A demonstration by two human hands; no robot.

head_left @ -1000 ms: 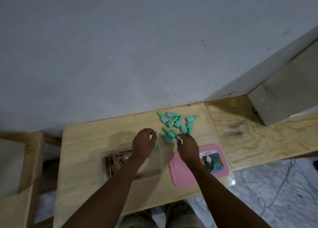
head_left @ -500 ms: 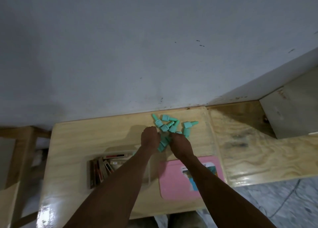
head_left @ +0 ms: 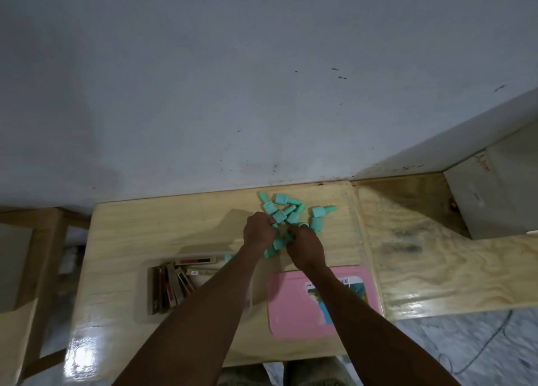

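Several small teal bottles (head_left: 293,217) lie in a loose pile at the back of a pale wooden table (head_left: 163,228). My left hand (head_left: 259,232) sits on the pile's near left side, its fingers curled round a teal bottle. My right hand (head_left: 306,243) is beside it, fingers curled on another bottle in the pile. A few bottles show between and below the two hands. In front of the hands, a clear box (head_left: 151,294) holds brown and red packets (head_left: 171,286) and one teal bottle (head_left: 228,258). My left forearm covers the box's right part.
A pink lid with a picture label (head_left: 291,313) lies at the table's near right. A plywood bench (head_left: 436,263) adjoins on the right, with a grey box (head_left: 500,193) on it. A grey wall rises right behind the table. A cable (head_left: 489,339) trails on the floor.
My left hand moved from above the clear box to the pile. Both hands closed in on the teal bottles. The camera tilted, so the table sits lower in view.
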